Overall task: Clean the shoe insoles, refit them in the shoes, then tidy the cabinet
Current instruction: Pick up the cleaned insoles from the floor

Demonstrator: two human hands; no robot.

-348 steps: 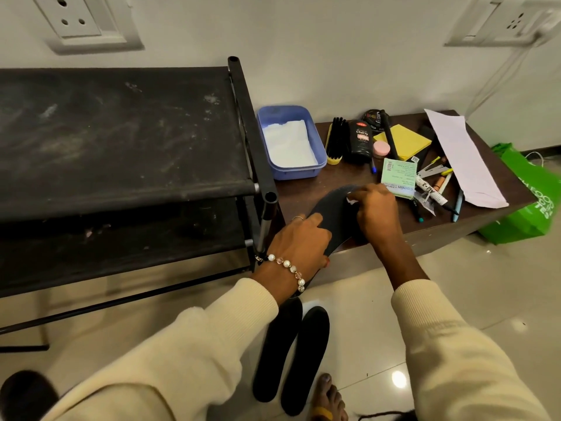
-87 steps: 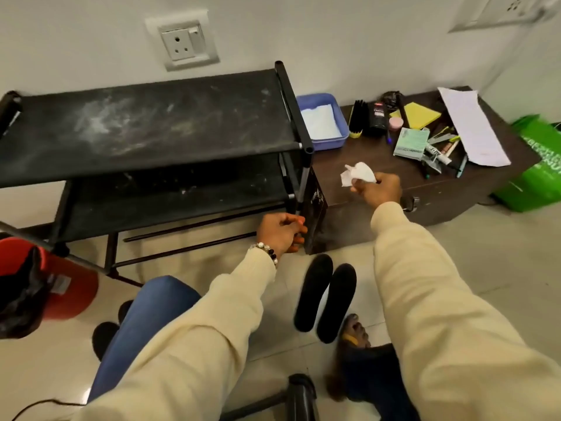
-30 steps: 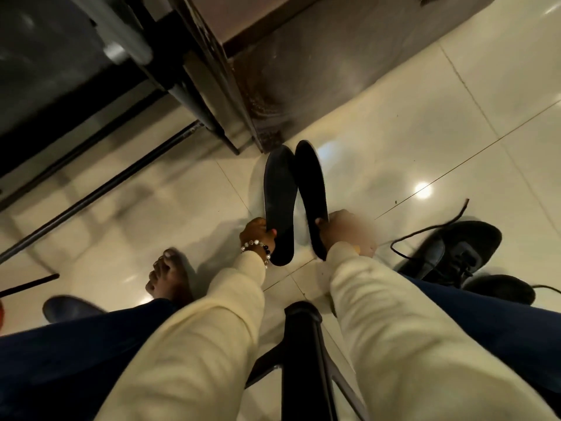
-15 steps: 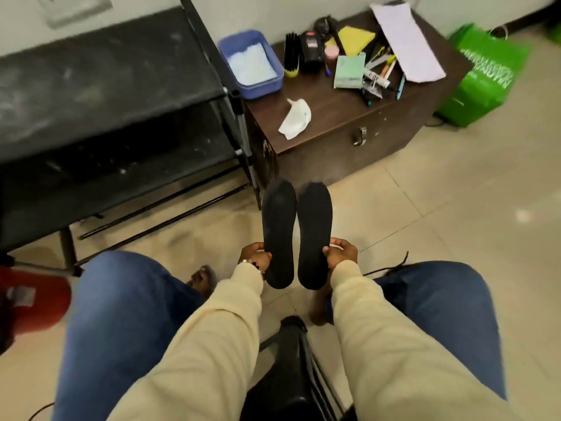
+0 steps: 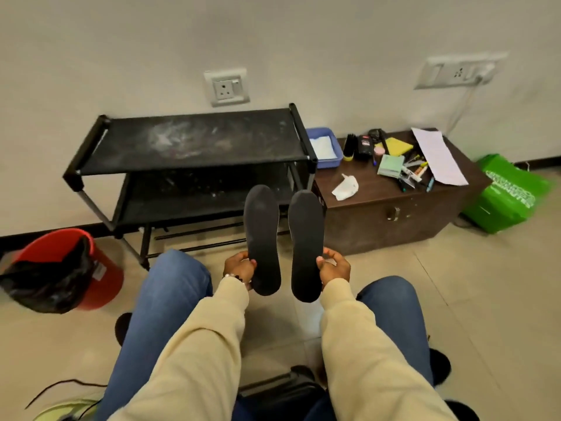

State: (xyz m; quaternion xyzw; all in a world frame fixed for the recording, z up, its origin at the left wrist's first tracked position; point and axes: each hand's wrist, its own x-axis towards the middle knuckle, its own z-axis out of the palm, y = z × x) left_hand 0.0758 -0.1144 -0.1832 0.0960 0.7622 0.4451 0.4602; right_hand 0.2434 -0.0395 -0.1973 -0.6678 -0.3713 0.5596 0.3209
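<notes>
1. Standing upright side by side, apart, two dark insoles are held in the air above the knees: the left insole (image 5: 261,238) and the right insole (image 5: 305,244).
2. The left hand (image 5: 239,267) pinches the left insole's heel end at its 9 o'clock edge; the right hand (image 5: 334,267) pinches the right insole at its 3 o'clock edge.
3. At 12 o'clock behind them stands a dusty black shoe rack (image 5: 194,141).
4. At 2 o'clock, a brown chest (image 5: 379,208) carries a crumpled white wipe (image 5: 346,186), a blue tray (image 5: 323,147) and stationery.
5. At 9 o'clock sits a red bin (image 5: 91,268).
</notes>
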